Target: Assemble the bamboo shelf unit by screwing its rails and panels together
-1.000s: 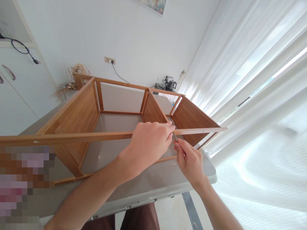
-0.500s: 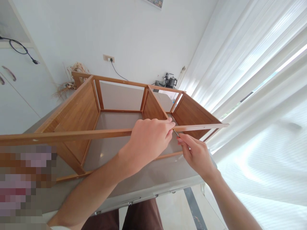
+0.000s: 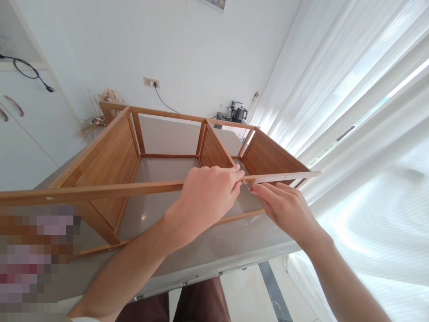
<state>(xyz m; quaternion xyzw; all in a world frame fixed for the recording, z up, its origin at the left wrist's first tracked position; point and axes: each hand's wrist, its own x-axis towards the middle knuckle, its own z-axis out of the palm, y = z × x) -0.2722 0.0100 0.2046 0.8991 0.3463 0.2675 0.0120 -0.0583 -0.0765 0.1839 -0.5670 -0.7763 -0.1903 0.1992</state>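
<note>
A wooden shelf frame (image 3: 161, 187) with upright panels stands on the grey table surface. My left hand (image 3: 204, 197) is wrapped over its near top rail, where the middle panel (image 3: 216, 150) meets that rail. Just to the right, my right hand (image 3: 288, 208) pinches a thin bent metal tool, which looks like a hex key (image 3: 246, 185). The tool's far end touches the underside or near face of the rail beside my left fingertips. The screw or hole at that spot is hidden by my hand.
A blurred patch (image 3: 36, 255) covers something at the lower left. Behind the frame are dried plants (image 3: 107, 100), a black kettle (image 3: 239, 114) and a wall socket (image 3: 150, 82) with a cord. White curtains (image 3: 375, 179) hang at the right.
My right hand has turned and shifted a little to the right and up, its fingers now more level, swinging the hex key. My left hand stays on the rail.
</note>
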